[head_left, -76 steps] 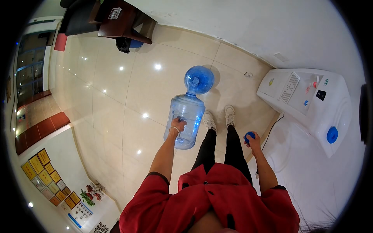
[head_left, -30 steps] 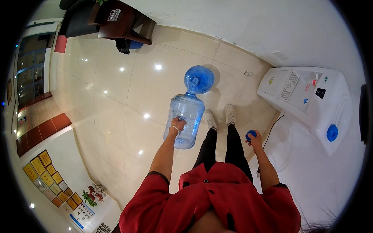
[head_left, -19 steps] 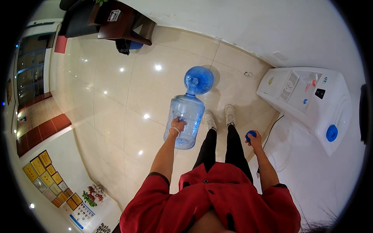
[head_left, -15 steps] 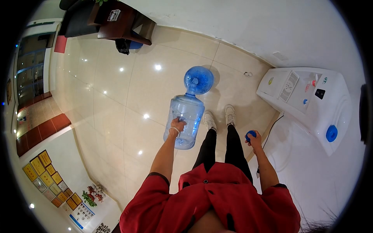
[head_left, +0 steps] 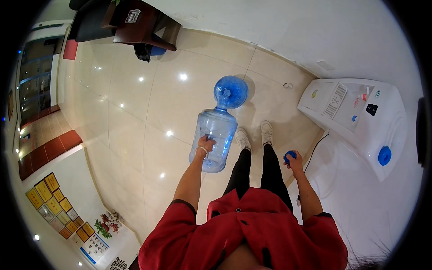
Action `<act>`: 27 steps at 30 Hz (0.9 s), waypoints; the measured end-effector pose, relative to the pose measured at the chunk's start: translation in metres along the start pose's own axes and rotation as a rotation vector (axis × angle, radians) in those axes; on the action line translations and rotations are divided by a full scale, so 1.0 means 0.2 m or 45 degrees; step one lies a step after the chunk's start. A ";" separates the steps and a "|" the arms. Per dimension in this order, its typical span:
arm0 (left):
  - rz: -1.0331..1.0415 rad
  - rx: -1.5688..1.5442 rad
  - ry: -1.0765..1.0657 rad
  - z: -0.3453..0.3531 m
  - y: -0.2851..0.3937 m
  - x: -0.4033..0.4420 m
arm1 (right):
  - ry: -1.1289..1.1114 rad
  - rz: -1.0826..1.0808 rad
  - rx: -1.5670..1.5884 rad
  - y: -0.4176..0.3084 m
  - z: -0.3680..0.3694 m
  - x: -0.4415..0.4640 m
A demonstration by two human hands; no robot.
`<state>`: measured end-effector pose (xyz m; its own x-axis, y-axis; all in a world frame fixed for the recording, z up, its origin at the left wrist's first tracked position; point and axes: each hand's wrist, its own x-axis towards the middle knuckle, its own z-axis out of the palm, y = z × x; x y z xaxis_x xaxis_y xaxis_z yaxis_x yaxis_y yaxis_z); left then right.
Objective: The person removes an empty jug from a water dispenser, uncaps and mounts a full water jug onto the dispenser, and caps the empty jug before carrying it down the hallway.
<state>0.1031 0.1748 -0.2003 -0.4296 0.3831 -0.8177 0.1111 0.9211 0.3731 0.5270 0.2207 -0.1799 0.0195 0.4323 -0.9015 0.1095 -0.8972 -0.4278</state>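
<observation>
While the left hand [head_left: 206, 145] clamps a clear jug [head_left: 219, 130], the right hand [head_left: 295, 164] clasps a blue cap [head_left: 289, 157]. A blue jug [head_left: 236, 91] stands beyond.

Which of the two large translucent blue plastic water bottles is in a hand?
The paler bottle, nearer the person, gripped by the left hand. The deeper-blue bottle, round in this view, has no hand on it.

Head view: I log bright indoor light. White glare spots dot the glossy floor [head_left: 121, 153], consistent with overhead lamps. A soft shadow lies right of the standing bottle [head_left: 236, 84]; the held bottle [head_left: 215, 132] carries bluish highlights. The doorway [head_left: 36, 81] reads darker. Fisheye distortion bows the wall [head_left: 270, 22] base; corners go black. Centre fairly crisp; print on the plaques [head_left: 51, 202] too small to read.
</observation>
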 end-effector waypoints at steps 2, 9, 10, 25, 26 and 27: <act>-0.025 -0.021 -0.001 0.00 0.02 -0.01 | 0.001 0.001 0.000 0.01 0.00 0.01; -0.032 -0.077 -0.012 -0.01 0.03 -0.05 | 0.004 0.007 -0.014 0.02 0.01 -0.01; -0.031 -0.079 -0.012 -0.01 0.03 -0.04 | 0.006 0.010 -0.022 0.02 0.01 0.00; -0.029 0.022 0.007 -0.02 0.01 -0.03 | -0.012 -0.023 -0.007 0.02 0.02 -0.01; -0.028 0.031 0.000 -0.02 0.02 -0.04 | -0.011 -0.023 -0.006 0.02 0.02 -0.01; -0.028 0.032 0.000 -0.02 0.02 -0.03 | -0.006 -0.022 -0.001 0.02 0.02 0.00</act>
<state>0.1028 0.1756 -0.1915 -0.4323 0.3627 -0.8256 0.1238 0.9307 0.3441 0.5240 0.2165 -0.1812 0.0133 0.4476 -0.8941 0.1109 -0.8893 -0.4436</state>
